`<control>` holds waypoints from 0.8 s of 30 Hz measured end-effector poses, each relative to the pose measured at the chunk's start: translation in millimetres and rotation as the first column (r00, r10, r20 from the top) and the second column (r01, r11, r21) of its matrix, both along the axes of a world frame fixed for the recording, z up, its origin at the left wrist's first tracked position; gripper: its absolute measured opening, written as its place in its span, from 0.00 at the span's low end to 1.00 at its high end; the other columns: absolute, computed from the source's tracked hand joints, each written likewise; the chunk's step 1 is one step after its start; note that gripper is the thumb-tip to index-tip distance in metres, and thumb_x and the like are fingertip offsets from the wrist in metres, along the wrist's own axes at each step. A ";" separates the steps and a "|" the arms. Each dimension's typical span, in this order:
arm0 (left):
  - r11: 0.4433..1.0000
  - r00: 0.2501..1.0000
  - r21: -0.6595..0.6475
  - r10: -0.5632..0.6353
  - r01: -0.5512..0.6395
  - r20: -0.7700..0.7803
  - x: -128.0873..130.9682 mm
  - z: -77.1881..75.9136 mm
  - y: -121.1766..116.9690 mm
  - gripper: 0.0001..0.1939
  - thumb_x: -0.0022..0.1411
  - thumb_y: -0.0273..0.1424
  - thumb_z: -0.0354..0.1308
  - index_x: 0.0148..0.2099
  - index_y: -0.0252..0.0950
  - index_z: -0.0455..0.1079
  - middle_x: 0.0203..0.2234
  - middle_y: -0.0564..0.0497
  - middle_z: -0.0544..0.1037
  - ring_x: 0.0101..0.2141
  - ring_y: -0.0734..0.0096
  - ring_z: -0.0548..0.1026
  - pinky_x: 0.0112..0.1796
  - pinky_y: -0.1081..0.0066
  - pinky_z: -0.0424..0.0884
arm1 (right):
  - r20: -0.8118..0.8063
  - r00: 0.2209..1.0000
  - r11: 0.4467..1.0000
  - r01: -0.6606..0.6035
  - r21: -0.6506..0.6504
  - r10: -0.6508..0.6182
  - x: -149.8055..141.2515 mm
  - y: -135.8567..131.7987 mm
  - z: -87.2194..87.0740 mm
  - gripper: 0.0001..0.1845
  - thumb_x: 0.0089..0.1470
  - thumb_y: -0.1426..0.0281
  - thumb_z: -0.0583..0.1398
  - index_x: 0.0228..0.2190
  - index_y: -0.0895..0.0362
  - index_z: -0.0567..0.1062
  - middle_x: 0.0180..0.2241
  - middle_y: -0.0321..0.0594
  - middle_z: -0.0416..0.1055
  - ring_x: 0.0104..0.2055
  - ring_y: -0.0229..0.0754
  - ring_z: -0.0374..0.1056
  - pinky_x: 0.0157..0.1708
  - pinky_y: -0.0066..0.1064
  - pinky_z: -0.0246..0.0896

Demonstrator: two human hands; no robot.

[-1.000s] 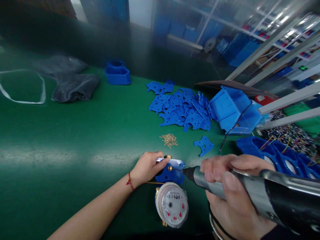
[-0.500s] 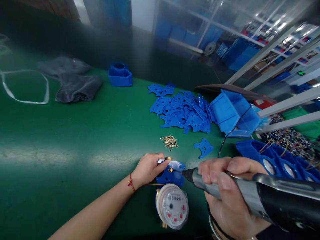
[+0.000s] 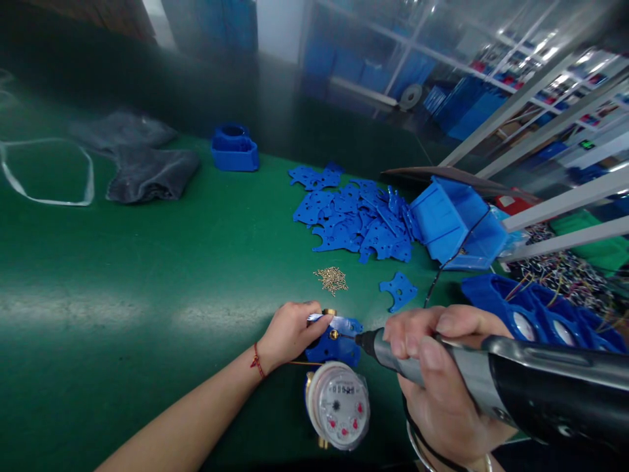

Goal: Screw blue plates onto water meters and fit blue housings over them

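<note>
Blue part, toward six o'clock in the view, at the table. From ten o'clock, the left hand pinches its edge. At four o'clock, the right hand's fingers wrap a grey-and-black powered screwdriver aimed at it. Dial meter, six o'clock; brass-coloured screws, twelve; blue plates heaped beyond.

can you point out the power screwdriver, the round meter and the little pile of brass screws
Power screwdriver (image 3: 535, 380): head view, on the black part of its body
Round meter (image 3: 343, 408): head view, on its dial face
Pile of brass screws (image 3: 332, 280): head view, on its middle
</note>
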State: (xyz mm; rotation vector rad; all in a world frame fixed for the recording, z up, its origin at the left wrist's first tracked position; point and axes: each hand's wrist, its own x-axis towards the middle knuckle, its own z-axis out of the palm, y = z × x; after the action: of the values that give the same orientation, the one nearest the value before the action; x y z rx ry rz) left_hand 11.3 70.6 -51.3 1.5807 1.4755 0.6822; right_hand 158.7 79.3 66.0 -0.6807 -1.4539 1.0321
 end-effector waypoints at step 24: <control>0.999 0.999 -0.038 0.000 -0.001 -0.035 -0.9 0.3 -1.4 0.18 0.62 0.42 0.46 0.24 0.38 0.57 0.16 0.55 0.64 0.20 0.72 0.64 0.24 0.74 0.54 | -0.363 0.850 0.895 0.438 0.082 -0.383 25.5 59.1 -60.6 0.09 0.47 0.73 0.59 0.34 0.55 0.68 0.20 0.28 0.63 0.20 0.34 0.58 0.22 0.28 0.57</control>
State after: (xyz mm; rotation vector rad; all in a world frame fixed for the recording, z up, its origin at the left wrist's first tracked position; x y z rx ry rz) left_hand 10.3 69.1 -51.1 1.5704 1.5066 0.6257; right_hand 184.2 138.4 5.3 -0.6255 -1.0162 0.6448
